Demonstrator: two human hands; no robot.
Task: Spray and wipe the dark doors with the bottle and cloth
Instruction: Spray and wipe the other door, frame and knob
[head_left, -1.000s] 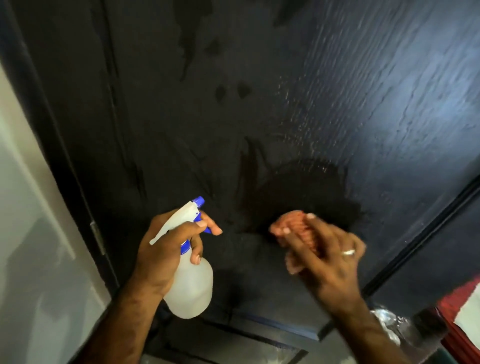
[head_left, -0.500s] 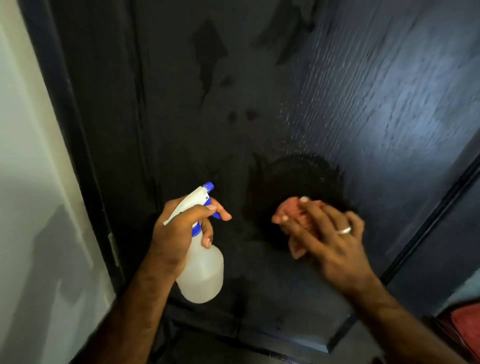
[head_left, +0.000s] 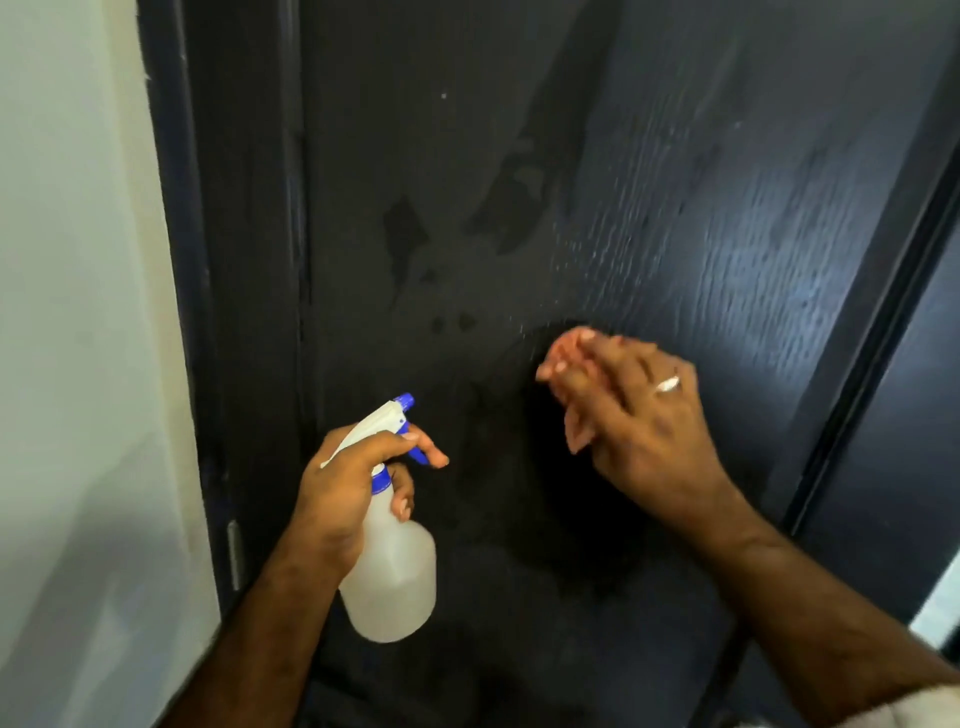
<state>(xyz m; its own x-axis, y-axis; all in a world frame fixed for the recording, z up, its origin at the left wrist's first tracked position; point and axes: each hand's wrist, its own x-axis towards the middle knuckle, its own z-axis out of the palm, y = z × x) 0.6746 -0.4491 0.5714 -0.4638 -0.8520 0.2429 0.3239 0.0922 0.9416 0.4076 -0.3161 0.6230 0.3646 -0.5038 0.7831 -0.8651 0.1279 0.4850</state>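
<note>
your left hand (head_left: 343, 488) grips the spray bottle (head_left: 392, 571) at its neck, index finger on the blue trigger; keep hold there, since the translucent plastic body looks light and smooth and may turn slick if wet. your right hand (head_left: 639, 415) presses the pinkish cloth (head_left: 563, 348) flat against the dark door (head_left: 727, 208), fingers nearly straight. cloth is soft and bunched, and should conform to the surface. door is stiff, with raised wood grain and droplets and wet patches above the cloth.

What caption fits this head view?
Left hand holds spray bottle while right hand presses pink cloth on wet dark door.
</note>
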